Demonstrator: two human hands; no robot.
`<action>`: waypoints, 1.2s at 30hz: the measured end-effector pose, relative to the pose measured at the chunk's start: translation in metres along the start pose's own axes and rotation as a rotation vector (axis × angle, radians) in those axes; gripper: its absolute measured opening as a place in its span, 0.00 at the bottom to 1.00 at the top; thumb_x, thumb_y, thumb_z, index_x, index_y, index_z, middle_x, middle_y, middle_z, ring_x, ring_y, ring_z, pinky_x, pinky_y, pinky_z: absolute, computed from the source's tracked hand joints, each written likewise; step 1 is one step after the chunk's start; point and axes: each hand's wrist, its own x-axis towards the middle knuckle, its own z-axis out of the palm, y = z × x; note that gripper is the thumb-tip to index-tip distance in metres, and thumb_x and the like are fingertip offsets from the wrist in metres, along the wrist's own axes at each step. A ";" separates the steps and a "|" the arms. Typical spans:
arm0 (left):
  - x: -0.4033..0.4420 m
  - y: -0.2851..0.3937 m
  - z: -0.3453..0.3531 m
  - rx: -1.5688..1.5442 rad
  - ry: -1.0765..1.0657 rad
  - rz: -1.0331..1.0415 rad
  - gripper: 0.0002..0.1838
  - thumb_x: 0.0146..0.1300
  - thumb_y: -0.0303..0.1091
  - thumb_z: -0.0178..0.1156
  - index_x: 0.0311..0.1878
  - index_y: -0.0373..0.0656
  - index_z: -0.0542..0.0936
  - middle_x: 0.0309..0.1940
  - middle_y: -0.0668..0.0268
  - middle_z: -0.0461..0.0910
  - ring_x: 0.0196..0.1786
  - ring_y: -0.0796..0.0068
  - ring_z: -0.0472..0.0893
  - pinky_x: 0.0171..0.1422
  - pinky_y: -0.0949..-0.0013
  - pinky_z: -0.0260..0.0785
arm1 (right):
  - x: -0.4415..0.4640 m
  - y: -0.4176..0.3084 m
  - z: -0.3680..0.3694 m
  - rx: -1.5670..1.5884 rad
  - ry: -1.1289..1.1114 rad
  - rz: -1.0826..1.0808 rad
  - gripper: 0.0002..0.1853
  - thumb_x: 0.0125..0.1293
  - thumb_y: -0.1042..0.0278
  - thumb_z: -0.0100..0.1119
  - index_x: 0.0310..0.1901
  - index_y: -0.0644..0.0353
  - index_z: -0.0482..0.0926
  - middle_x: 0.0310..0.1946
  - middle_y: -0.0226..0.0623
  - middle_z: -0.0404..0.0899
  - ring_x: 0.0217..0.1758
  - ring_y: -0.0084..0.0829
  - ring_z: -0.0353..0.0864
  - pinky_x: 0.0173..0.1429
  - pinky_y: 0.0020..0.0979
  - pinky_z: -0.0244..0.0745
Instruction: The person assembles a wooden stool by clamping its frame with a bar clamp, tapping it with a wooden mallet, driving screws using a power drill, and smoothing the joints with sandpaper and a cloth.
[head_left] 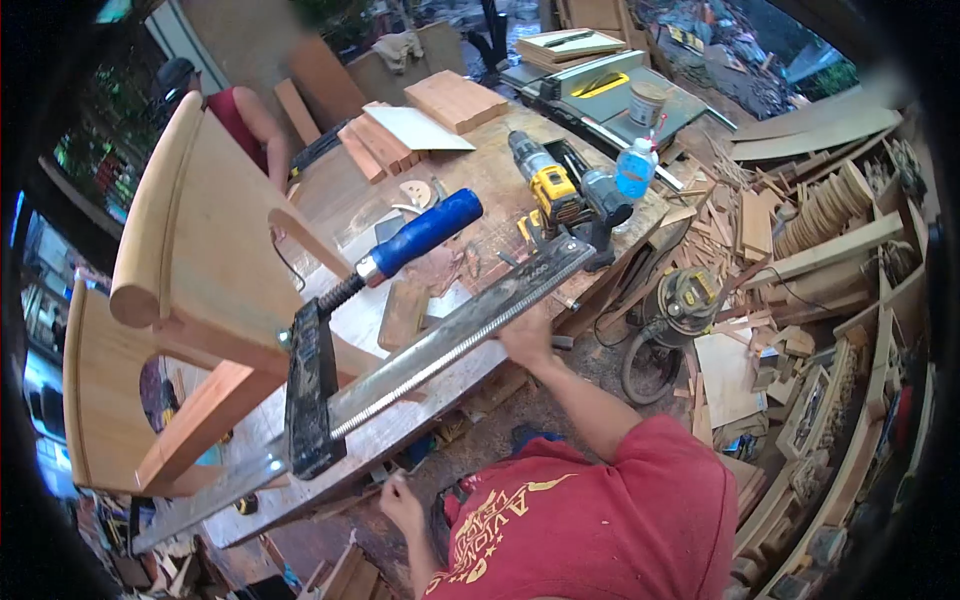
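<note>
While a long metal clamp (470, 328) slants across the middle of the frame, its blue handle (425, 235) points toward the upper right and its bar reaches down to the lower left. The clamp's head lies at the near corner of a wooden frame (222, 205), which fills the left of the frame with two curved panels and a reddish rail (210, 422); whether it presses on the wood cannot be told.

The right hand (525, 337), right of centre, is just below the bar near its upper end. Its fingers are mostly hidden, so I cannot tell how far they are closed or whether they grip the bar. The left hand (400, 502), at lower centre near the table (480, 168), is loosely curled with its fingertips close together; anything held in it is too small to make out.

Above centre, a yellow drill (550, 182) stands beside a grey drill (604, 198) and a bottle (634, 172) of blue liquid. Wood blocks (455, 100) and a white board (418, 128) lie at upper centre. Another person (242, 120) in red is at upper left, partly behind the panel. A vacuum (686, 300) stands at right, near scattered scrap wood (728, 365).
</note>
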 end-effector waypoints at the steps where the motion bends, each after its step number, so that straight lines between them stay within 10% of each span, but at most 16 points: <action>1: -0.006 0.010 0.008 -0.105 -0.042 -0.033 0.11 0.70 0.32 0.59 0.46 0.33 0.83 0.37 0.59 0.86 0.40 0.75 0.82 0.48 0.70 0.73 | -0.004 0.012 -0.017 -0.084 0.134 -0.017 0.18 0.57 0.70 0.63 0.50 0.63 0.79 0.45 0.49 0.78 0.50 0.48 0.76 0.54 0.45 0.71; 8: -0.014 0.099 0.039 -0.157 -0.707 0.029 0.17 0.65 0.30 0.65 0.55 0.33 0.80 0.46 0.57 0.86 0.47 0.72 0.84 0.54 0.70 0.75 | 0.052 0.060 -0.116 -0.216 0.459 0.397 0.32 0.51 0.66 0.70 0.59 0.66 0.72 0.50 0.49 0.74 0.55 0.46 0.75 0.58 0.42 0.70; 13: -0.006 0.171 0.081 -0.151 -0.854 0.182 0.18 0.64 0.30 0.65 0.55 0.34 0.80 0.46 0.58 0.87 0.47 0.73 0.84 0.53 0.69 0.76 | 0.119 0.112 -0.116 -0.073 0.229 0.520 0.28 0.48 0.59 0.72 0.49 0.69 0.79 0.41 0.51 0.84 0.46 0.47 0.84 0.53 0.42 0.78; 24: -0.022 0.353 0.282 -0.298 -0.542 0.330 0.14 0.68 0.29 0.60 0.54 0.33 0.79 0.41 0.60 0.86 0.43 0.76 0.83 0.51 0.70 0.75 | 0.116 0.118 -0.201 -0.136 -0.237 0.092 0.14 0.69 0.60 0.55 0.48 0.60 0.81 0.45 0.47 0.81 0.51 0.49 0.77 0.57 0.49 0.70; 28: -0.006 0.403 0.351 -0.388 -0.454 0.362 0.13 0.67 0.26 0.59 0.53 0.34 0.79 0.43 0.56 0.84 0.43 0.70 0.84 0.50 0.68 0.75 | 0.109 0.100 -0.298 -0.238 -0.457 -0.002 0.10 0.64 0.60 0.56 0.32 0.57 0.76 0.31 0.45 0.74 0.37 0.49 0.75 0.38 0.51 0.68; 32: 0.050 0.440 0.425 -0.062 -0.235 0.710 0.11 0.63 0.22 0.58 0.49 0.32 0.78 0.41 0.46 0.78 0.45 0.45 0.80 0.50 0.54 0.73 | 0.054 0.159 -0.353 -0.043 -0.626 0.240 0.11 0.69 0.58 0.54 0.38 0.57 0.77 0.32 0.39 0.75 0.36 0.42 0.75 0.39 0.46 0.69; 36: 0.110 0.435 0.494 0.298 -0.182 0.706 0.09 0.62 0.22 0.55 0.44 0.33 0.79 0.43 0.45 0.78 0.47 0.43 0.81 0.51 0.49 0.75 | 0.026 0.191 -0.390 -0.156 -0.578 0.388 0.15 0.73 0.54 0.52 0.45 0.57 0.78 0.37 0.38 0.77 0.43 0.39 0.75 0.48 0.44 0.70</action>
